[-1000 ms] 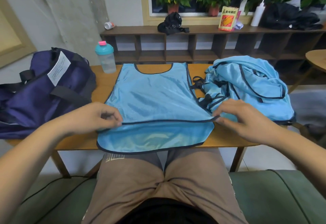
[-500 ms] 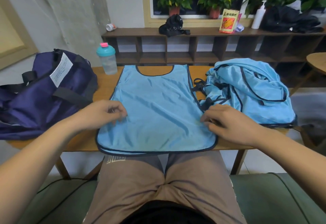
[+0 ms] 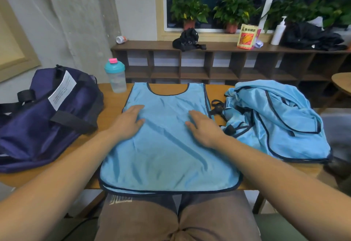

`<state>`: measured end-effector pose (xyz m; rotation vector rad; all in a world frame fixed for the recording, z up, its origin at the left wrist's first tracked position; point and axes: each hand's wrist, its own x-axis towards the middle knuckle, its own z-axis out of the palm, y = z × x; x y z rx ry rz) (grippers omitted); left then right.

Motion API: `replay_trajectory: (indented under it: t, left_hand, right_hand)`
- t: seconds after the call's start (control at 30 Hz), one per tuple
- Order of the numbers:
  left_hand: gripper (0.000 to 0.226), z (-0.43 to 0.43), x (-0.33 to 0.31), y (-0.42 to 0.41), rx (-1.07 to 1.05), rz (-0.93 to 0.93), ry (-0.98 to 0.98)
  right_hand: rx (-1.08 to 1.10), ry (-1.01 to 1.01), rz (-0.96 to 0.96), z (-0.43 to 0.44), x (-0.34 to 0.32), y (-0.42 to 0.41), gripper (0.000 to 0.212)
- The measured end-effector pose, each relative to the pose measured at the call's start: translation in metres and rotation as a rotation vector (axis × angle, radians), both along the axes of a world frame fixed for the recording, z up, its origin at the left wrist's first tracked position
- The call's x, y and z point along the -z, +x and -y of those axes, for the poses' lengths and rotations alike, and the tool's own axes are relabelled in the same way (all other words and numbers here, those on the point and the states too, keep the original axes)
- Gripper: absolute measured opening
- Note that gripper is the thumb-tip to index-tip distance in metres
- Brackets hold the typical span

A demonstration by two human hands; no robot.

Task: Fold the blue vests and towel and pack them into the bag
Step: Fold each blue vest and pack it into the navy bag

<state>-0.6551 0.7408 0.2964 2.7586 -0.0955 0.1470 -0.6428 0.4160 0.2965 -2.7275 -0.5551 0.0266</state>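
A light blue vest [image 3: 167,155] with dark trim lies spread flat on the wooden table [image 3: 112,105], its hem hanging over the near edge. My left hand [image 3: 129,122] rests flat on its left side, fingers straight. My right hand [image 3: 204,126] lies flat on its right side. A crumpled heap of more blue vests [image 3: 277,119] sits to the right, black straps trailing from it. The dark blue bag [image 3: 43,119] stands at the left end of the table with a white tag on it. No towel can be made out.
A clear shaker bottle [image 3: 115,76] with a teal lid stands behind the vest's left shoulder. A brown cubby shelf [image 3: 209,64] runs along the wall with plants, a black pouch and a pump bottle on top. A round table [image 3: 341,86] is at far right.
Both hands let go of the vest's lower hem, which dropped flat over the front layer. They slid up the fabric and now lie flat on the vest's middle.
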Motion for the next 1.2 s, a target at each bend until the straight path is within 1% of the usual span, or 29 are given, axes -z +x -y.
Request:
replay_trajectory:
  t: [0.07, 0.13, 0.2, 0.33, 0.43, 0.5, 0.53, 0.57, 0.63, 0.7, 0.87, 1.0, 1.1, 1.2]
  left_hand:
    - [0.064, -0.009, 0.015, 0.0, -0.006, -0.048, 0.048]
    - [0.07, -0.019, 0.028, -0.003, -0.022, -0.074, 0.11]
    - [0.077, -0.025, 0.031, -0.008, -0.033, -0.082, 0.155]
    - [0.073, -0.027, 0.028, -0.018, -0.058, -0.108, 0.206]
    - [0.071, -0.036, 0.015, -0.015, -0.046, -0.141, 0.228]
    - [0.071, -0.042, 0.001, -0.004, -0.033, -0.123, 0.224]
    - [0.071, -0.044, -0.007, 0.005, -0.034, -0.106, 0.211]
    - [0.065, -0.045, -0.014, 0.014, -0.037, -0.085, 0.19]
    - [0.042, -0.047, -0.025, 0.038, -0.044, -0.018, 0.138]
    - [0.028, -0.048, -0.032, 0.064, -0.051, 0.048, 0.079]
    - [0.016, -0.049, -0.038, 0.132, -0.084, 0.079, 0.013]
    - [0.012, -0.048, -0.037, 0.186, -0.144, 0.109, 0.011]
    - [0.019, -0.048, -0.029, 0.221, -0.158, 0.124, 0.119]
    - [0.028, -0.052, -0.022, 0.249, -0.138, 0.127, 0.217]
  right_hand:
    - [0.081, -0.116, 0.037, 0.003, 0.018, 0.012, 0.084]
    - [0.182, -0.176, 0.038, 0.009, 0.026, 0.02, 0.09]
    - [0.228, -0.213, 0.02, 0.011, 0.027, 0.023, 0.091]
    - [0.194, -0.279, 0.028, 0.002, 0.019, 0.02, 0.091]
    - [0.182, -0.38, 0.021, -0.007, 0.003, 0.024, 0.081]
    - [0.141, -0.415, 0.024, -0.013, -0.015, 0.034, 0.071]
    - [0.121, -0.417, 0.037, -0.016, -0.025, 0.041, 0.066]
    - [0.107, -0.416, 0.052, -0.019, -0.035, 0.05, 0.061]
    - [0.094, -0.404, 0.073, -0.024, -0.051, 0.074, 0.052]
    - [0.087, -0.375, 0.051, -0.028, -0.06, 0.102, 0.049]
    - [0.094, -0.32, -0.035, -0.029, -0.065, 0.169, 0.043]
    - [0.136, -0.24, -0.045, -0.029, -0.058, 0.214, 0.038]
    - [0.16, -0.186, -0.036, -0.028, -0.051, 0.242, 0.041]
    - [0.169, -0.204, -0.022, -0.029, -0.042, 0.267, 0.041]
